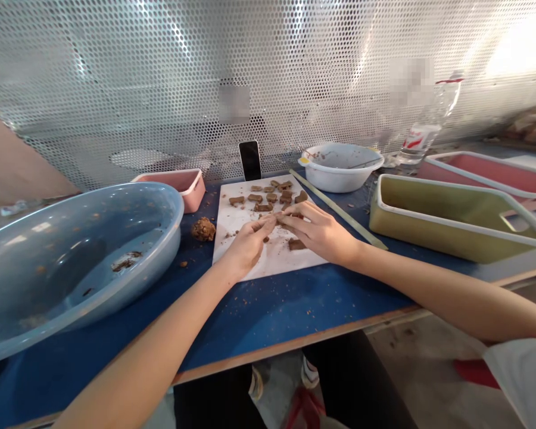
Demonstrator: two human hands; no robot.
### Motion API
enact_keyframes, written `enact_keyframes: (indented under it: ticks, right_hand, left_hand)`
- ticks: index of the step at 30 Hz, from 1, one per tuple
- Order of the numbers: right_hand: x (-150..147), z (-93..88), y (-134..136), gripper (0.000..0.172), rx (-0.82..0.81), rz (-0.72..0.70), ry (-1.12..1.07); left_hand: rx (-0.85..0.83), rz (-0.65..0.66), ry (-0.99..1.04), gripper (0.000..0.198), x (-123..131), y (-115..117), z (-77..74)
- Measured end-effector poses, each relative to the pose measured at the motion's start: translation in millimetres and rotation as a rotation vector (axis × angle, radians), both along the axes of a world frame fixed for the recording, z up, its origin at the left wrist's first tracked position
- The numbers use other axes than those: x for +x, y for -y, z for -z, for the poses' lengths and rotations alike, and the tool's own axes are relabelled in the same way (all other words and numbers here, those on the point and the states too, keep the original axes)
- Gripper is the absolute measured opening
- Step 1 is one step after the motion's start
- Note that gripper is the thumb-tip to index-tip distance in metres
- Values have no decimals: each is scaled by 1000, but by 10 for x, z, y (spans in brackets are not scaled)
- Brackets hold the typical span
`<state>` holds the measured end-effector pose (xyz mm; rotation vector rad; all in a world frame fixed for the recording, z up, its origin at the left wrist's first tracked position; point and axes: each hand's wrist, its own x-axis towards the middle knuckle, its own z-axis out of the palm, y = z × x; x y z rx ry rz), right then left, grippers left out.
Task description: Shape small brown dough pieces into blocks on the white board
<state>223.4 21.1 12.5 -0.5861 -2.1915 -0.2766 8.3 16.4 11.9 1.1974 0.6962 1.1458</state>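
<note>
Over a white board [231, 262], my left hand [249, 245] and my right hand [322, 233] meet at their fingertips. Both are closed around a small brown clay-like piece, mostly hidden by the fingers. Several small brown blocks [263, 208] lie on the far half of the board, some bone-shaped. One more brown block [297, 244] rests under my right hand's near side, among crumbs. To the left of the board, on the blue table [277, 316], sits a rough brown lump [203, 229].
A big blue basin [161, 250] takes up the left side, with a pink bin [195, 193] behind it. A phone [250, 161] leans at the back. Rightward are a flat stick [339, 211], white bowl [339, 179], green bin [438, 238], another pink bin [486, 179] and bottle [424, 134].
</note>
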Motion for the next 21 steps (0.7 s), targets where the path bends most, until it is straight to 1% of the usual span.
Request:
enact_keyframes:
  ticks: [3, 6, 9, 14, 17, 21]
  right_hand:
    - [3, -43, 15, 32, 11, -21, -38]
    - [-21, -91, 50, 27, -42, -50, -106]
    - [-42, -106, 88, 22, -109, -33, -108]
    - [-39, -57, 100, 16, -165, -15, -54]
    - [-33, -56, 101, 16, -182, -18, -40]
    - [-37, -104, 128, 18, -204, -33, -6]
  left_hand:
    - [-17, -28, 36, 27, 30, 36, -53]
    - [-91, -97, 79, 19, 40, 66, -95]
    - [-168, -149, 125, 23, 13, 64, -117]
    - [-245, -193, 207, 21, -25, 55, -146]
    - [-271, -199, 221, 20, -12, 69, -164]
    - [-289, -198, 217, 18, 3, 84, -157]
